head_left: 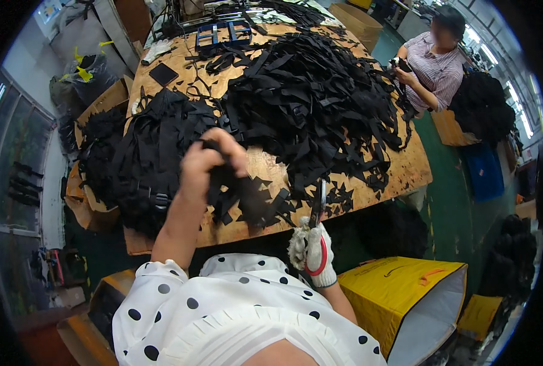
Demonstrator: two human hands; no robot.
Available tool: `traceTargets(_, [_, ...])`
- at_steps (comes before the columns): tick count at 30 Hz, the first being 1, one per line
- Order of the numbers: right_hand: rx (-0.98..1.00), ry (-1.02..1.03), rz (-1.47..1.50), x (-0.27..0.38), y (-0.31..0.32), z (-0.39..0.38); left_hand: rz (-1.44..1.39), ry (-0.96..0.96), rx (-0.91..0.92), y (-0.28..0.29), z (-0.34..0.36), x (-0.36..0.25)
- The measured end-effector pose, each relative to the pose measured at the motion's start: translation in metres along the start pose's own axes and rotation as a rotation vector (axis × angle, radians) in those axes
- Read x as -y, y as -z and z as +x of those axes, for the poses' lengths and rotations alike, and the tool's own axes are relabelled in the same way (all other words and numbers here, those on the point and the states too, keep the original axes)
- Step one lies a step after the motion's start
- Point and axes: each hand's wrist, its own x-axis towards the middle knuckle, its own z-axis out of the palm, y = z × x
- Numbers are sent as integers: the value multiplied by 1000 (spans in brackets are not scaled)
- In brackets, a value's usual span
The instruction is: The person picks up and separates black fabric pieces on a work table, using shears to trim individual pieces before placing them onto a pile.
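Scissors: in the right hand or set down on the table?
In the right hand: the scissors have their red handle against its white glove, blades pointing away from the body.

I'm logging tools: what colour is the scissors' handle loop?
The handle loop is red, best in head view.

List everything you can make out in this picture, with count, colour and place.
Wooden worktable: one, light brown, centre
Large flat-strap fabric heap: one, black, on table
Second fabric-strap heap: one, black, table's left side
Small pointed fabric scraps: many, black, near edge
Thin flat square: one, dark, table's far left
Divided tray: one, blue, far end
Open-mouthed bag: one, yellow, lower right
Striped-shirt co-worker: one, pinkish-white shirt, upper right
Red-handled metal scissors: one, silver blades, right hand
Bare left hand: one, blurred, above table, dark fabric apparently gripped
White-gloved right hand: one, lower centre
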Motion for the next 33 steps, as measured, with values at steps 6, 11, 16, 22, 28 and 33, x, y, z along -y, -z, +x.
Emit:
traceTargets(6, [-7,-69,18,-4,-1,0,362,-601,-146,21,1,-42])
traceTargets(11, [-33,-11,-11,-12,4,0,1615,16,-111,18,67,32])
traceTargets(16, [-55,50,-191,-15,12,-2,1965,-140,377,70,88,146])
traceTargets(22, [-73,-80,-72,-13,14,-3,1989,-279,254,74,96,189])
traceTargets(28, [-63,-23,-107,-17,15,-3,1976,-274,183,82,67,187])
traceTargets(33, [-35,-53,-123,-16,14,-2,1891,-285,179,78,31,174])
